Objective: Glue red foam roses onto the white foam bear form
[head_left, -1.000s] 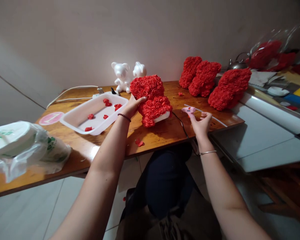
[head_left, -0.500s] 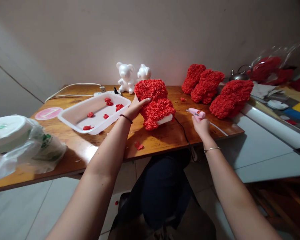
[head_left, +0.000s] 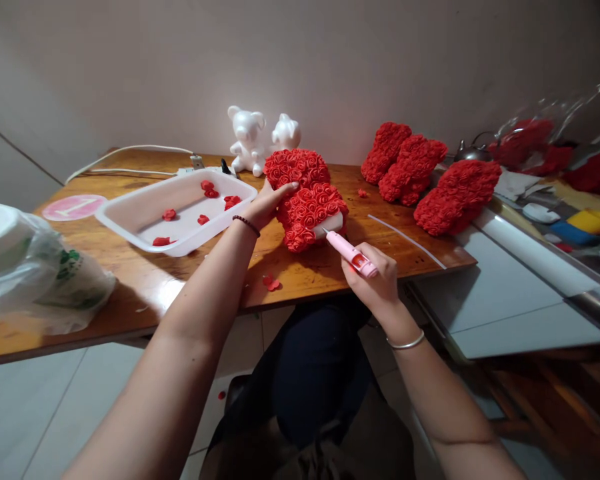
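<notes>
My left hand [head_left: 270,203] grips the side of a foam bear [head_left: 305,200] that is mostly covered in red roses and lies on the wooden table [head_left: 330,267]. A bare white patch [head_left: 330,225] shows at the bear's lower end. My right hand [head_left: 375,280] is closed around a pink glue gun [head_left: 353,255], and its tip points at that white patch, very close to it. A white tray [head_left: 145,223] to the left of the bear holds several loose red roses [head_left: 169,215].
Two plain white foam bears [head_left: 250,140] stand at the back of the table. Three rose-covered bears [head_left: 430,177] lie at the right. A clear glue stick [head_left: 405,241] lies near the right edge. A plastic bag [head_left: 35,273] sits at the left. A cable [head_left: 125,152] runs along the back.
My right hand has picked the glue gun up from the table at the right and brought it left, tip to the bear's white patch. My left hand stays on the bear.
</notes>
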A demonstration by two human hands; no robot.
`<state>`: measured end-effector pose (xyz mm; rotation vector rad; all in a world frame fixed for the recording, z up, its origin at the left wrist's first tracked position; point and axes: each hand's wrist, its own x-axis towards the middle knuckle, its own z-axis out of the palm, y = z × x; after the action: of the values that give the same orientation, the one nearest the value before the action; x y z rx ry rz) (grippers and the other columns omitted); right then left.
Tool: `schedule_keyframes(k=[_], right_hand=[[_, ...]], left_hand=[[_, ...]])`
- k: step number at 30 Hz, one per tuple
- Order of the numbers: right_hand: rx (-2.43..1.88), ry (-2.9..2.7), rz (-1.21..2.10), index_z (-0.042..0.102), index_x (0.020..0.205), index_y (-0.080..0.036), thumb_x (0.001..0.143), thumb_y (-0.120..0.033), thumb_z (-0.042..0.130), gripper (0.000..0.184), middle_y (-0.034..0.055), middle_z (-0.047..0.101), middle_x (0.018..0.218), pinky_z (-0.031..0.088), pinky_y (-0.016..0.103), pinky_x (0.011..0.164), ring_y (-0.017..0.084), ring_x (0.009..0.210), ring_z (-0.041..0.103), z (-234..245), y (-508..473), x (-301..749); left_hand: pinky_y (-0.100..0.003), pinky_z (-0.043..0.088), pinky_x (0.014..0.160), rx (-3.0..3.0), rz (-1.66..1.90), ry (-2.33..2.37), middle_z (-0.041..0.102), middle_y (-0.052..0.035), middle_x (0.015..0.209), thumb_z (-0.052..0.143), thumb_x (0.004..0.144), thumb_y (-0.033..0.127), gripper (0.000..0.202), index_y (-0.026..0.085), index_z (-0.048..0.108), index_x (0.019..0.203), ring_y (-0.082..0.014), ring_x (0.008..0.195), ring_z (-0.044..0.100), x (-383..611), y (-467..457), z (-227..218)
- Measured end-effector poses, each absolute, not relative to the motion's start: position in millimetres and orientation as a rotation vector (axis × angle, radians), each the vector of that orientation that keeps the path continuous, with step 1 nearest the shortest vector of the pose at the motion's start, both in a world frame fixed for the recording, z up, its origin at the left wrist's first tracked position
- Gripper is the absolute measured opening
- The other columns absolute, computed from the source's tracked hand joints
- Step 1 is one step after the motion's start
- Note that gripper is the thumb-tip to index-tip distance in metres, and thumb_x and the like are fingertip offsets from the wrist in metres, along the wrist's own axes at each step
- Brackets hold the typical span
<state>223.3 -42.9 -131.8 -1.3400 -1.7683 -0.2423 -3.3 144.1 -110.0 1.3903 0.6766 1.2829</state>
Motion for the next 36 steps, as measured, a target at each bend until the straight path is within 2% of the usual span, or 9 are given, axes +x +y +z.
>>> schedule_keyframes(k=[11, 21, 29, 36], right_hand=[[-1.42, -1.86, -0.28, 0.048, 0.068, -0.022, 0.079, -0.021, 0.059, 0.016, 0.0033, 0.062, 0.071, 0.037, 0.028, 0.063, 0.017, 0.065, 0.056, -131, -36, 218], [-1.435, -1.918, -0.264, 0.045, 0.068, -0.023, 0.078, -0.02, 0.058, 0.017, 0.0029, 0.06, 0.071, 0.038, 0.029, 0.065, 0.018, 0.066, 0.056, -131, -34, 216], [-1.403, -1.973, -0.36, 0.04, 0.066, -0.024, 0.078, -0.018, 0.059, 0.023, 0.0034, 0.058, 0.069, 0.041, 0.031, 0.069, 0.02, 0.07, 0.055, -131, -30, 216], [-1.409, -1.974, -0.432, 0.039, 0.064, -0.025, 0.078, -0.017, 0.058, 0.025, 0.0041, 0.059, 0.067, 0.039, 0.031, 0.069, 0.02, 0.069, 0.054, -132, -29, 217]], left_hand=[[-0.036, 0.055, 0.103, 1.36, 1.283, 0.714, 0.068, -0.0113, 0.126, 0.078, 0.077, 0.033, 0.077, 0.022, 0.045, 0.146, -0.0294, 0.127, 0.061, -4, 139, -107], [-0.039, 0.047, 0.114, 1.377, 1.297, 0.632, 0.063, -0.0121, 0.138, 0.08, 0.074, 0.033, 0.082, 0.022, 0.045, 0.147, -0.0301, 0.14, 0.051, -3, 143, -110], [-0.04, 0.054, 0.105, 1.373, 1.273, 0.7, 0.065, -0.0117, 0.135, 0.077, 0.077, 0.033, 0.08, 0.024, 0.044, 0.149, -0.0308, 0.131, 0.058, -3, 135, -104], [-0.04, 0.053, 0.108, 1.37, 1.279, 0.695, 0.064, -0.012, 0.136, 0.077, 0.078, 0.031, 0.079, 0.022, 0.043, 0.148, -0.0296, 0.135, 0.056, -3, 133, -103]])
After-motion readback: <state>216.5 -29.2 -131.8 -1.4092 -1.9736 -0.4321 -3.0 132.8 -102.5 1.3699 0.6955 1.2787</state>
